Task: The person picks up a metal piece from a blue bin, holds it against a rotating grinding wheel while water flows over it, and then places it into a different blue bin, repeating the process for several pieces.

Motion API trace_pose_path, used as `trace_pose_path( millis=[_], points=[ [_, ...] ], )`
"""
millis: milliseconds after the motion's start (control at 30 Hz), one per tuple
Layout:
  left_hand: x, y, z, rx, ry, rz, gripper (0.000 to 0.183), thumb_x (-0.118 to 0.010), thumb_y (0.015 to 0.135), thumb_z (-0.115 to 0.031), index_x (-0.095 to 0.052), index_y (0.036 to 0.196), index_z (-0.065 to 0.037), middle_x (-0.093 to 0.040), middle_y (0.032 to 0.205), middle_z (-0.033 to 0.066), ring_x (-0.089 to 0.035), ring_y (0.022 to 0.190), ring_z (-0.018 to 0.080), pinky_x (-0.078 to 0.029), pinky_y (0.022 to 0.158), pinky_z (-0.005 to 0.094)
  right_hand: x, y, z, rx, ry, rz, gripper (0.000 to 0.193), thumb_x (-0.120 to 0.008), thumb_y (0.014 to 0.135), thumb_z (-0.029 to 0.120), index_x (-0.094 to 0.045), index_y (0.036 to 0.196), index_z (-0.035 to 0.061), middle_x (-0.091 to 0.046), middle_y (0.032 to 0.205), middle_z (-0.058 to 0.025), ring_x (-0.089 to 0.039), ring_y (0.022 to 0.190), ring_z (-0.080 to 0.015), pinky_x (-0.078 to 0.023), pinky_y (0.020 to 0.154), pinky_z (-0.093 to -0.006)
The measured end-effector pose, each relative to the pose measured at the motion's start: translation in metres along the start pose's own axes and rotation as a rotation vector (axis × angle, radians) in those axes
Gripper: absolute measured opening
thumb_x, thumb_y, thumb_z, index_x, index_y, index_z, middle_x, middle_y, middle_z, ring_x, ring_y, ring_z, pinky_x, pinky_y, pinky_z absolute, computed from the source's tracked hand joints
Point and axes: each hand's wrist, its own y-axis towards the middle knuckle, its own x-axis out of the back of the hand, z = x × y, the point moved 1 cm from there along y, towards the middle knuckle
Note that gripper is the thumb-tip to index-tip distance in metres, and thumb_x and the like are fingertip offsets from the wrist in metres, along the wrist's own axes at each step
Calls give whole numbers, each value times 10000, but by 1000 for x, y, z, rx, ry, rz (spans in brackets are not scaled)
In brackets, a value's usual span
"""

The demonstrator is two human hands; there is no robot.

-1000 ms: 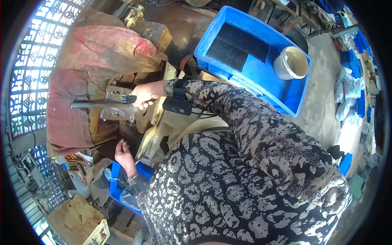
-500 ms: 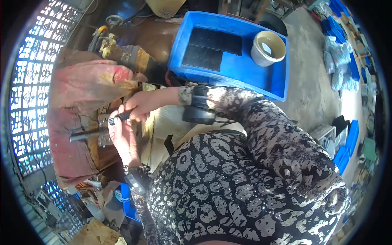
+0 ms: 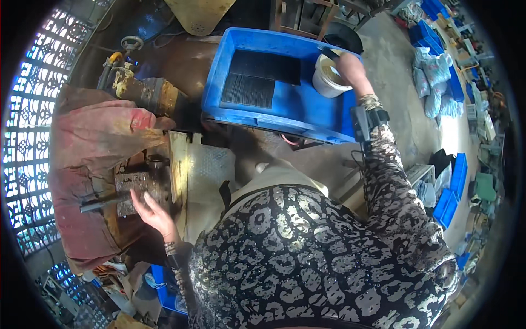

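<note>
My right hand (image 3: pixel 350 71) is over the rim of a white bucket (image 3: pixel 330 88) and grips a dark slim piece (image 3: pixel 329 53), perhaps a bundle of thin strips. The bucket, with liquid in it, stands at the right end of a blue tray (image 3: pixel 307 118). Rows of thin black strips (image 3: pixel 262 67) lie side by side in the tray's left part. My left hand (image 3: pixel 150 211) has its fingers apart and holds nothing. It is beside a wet metal block (image 3: pixel 129 183) and a grey bar (image 3: pixel 98 205) that sticks out to the left.
Red cloth (image 3: pixel 87 164) drapes the machine on the left. A valve with a handwheel (image 3: pixel 131 43) is behind it. Bubble wrap (image 3: pixel 211 164) lies in front of me. Bagged goods (image 3: pixel 433 82) and blue bins (image 3: pixel 452 192) stand on the floor at the right.
My right hand has moved from beside my left hand at the machine to the bucket, with the dark piece in it. My left hand has let go and opened. The view has shifted slightly.
</note>
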Motion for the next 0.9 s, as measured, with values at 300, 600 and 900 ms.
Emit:
trace_pose_path(
  millis=[300,600,900],
  points=[
    [10,-10,45,96,173,-38,603,-494,999,-353,-345,1418,54,-405,1425,229,-432,1283,331,-327,1090,413,-94,34,-63,16,-92,249,275,-594,845,253,-722,1018,81,-689,1058,-160,-648,1018,-348,-511,839,-432],
    [14,-1,56,115,208,22,594,-478,1001,-383,-386,1396,50,-441,1375,241,-454,1256,344,-350,1069,414,-105,-9,-73,59,208,-241,144,-572,861,185,-586,817,48,-594,693,-125,-579,615,-273,-446,532,-408],
    [6,1,52,21,229,13,508,-503,995,-297,-429,1357,52,-512,1275,260,-527,1163,367,-426,991,435,-112,-76,-18,-547,1582,-18,247,-548,944,249,-582,927,6,-510,686,-22,-421,464,-104,-321,411,-261]
  ],
)
